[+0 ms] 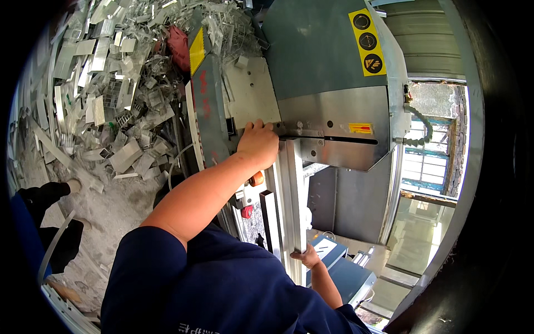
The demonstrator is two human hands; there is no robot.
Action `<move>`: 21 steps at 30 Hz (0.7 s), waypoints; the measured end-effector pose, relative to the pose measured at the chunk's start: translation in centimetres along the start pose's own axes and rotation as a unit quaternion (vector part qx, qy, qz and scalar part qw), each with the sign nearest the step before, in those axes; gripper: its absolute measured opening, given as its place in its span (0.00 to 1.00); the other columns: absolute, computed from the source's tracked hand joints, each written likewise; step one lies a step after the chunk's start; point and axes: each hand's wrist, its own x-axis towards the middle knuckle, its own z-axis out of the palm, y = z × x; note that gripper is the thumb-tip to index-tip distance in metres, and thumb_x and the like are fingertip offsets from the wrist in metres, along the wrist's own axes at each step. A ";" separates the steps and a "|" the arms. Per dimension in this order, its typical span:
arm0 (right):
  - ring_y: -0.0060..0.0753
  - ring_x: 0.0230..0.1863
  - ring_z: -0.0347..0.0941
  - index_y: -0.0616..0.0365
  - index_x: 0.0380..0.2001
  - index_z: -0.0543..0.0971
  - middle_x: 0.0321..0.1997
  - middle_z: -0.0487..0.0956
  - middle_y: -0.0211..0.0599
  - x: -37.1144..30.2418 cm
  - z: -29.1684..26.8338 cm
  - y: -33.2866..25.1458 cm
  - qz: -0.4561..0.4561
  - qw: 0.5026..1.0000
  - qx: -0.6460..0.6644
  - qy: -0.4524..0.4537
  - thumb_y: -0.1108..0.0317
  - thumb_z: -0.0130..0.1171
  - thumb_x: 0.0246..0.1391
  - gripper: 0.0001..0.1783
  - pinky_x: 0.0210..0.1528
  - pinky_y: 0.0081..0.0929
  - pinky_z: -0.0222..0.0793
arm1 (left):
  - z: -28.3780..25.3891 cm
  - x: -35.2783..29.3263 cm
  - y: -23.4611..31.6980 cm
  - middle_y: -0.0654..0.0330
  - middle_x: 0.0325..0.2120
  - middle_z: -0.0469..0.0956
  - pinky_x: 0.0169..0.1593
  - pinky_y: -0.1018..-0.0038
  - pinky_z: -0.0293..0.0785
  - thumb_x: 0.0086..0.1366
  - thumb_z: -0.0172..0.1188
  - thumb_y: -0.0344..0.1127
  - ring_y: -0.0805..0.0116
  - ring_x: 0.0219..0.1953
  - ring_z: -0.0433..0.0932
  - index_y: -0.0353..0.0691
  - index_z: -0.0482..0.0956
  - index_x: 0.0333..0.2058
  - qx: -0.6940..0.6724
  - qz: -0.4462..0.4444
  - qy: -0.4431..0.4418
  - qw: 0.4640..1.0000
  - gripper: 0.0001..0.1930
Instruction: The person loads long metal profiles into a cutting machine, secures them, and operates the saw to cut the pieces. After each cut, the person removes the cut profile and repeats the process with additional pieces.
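My left hand (258, 146) rests at the edge of a grey cutting machine (328, 47), beside its slotted metal plate (339, 125). Its fingers are bent and pressed down; what lies under them is hidden. A hollow dark square end (230, 126) shows just left of the fingertips. A long silvery metal profile (292, 200) runs from the plate back toward my body. Lower down, my right hand (307, 256) is closed round the side of this profile, thumb against it. A dark-ended bar (268, 220) stands alongside the profile.
A large heap of metal offcuts (119, 100) covers the floor at left, with a red bag (178, 47) in it. A red button (247, 212) sits near my left forearm. A person's dark-clothed legs (53, 222) show at far left. Windows (428, 156) stand at right.
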 end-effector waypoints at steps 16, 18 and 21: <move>0.30 0.41 0.78 0.63 0.44 0.81 0.40 0.83 0.35 -0.2 0.0 0.2 -0.013 1.000 0.027 -0.005 0.74 0.71 0.41 0.22 0.48 0.31 0.72 | 0.3 0.0 -0.5 0.58 0.44 0.77 0.54 0.58 0.65 0.61 0.64 0.46 0.55 0.51 0.71 0.35 0.86 0.35 0.003 0.034 0.032 0.999 0.17; 0.30 0.41 0.78 0.63 0.44 0.81 0.40 0.83 0.35 0.3 -0.2 0.6 -0.012 1.000 0.023 -0.018 0.74 0.71 0.41 0.22 0.48 0.31 0.72 | -0.1 0.1 -0.6 0.58 0.44 0.77 0.54 0.59 0.65 0.61 0.64 0.47 0.55 0.51 0.71 0.35 0.86 0.36 0.007 0.032 0.012 0.999 0.18; 0.29 0.41 0.78 0.63 0.44 0.81 0.40 0.83 0.34 0.4 -0.4 1.2 -0.013 1.000 0.005 -0.024 0.74 0.72 0.41 0.23 0.48 0.30 0.72 | -0.1 0.1 -0.6 0.59 0.44 0.77 0.54 0.59 0.64 0.61 0.63 0.47 0.55 0.51 0.70 0.35 0.86 0.36 0.016 0.035 0.006 0.999 0.18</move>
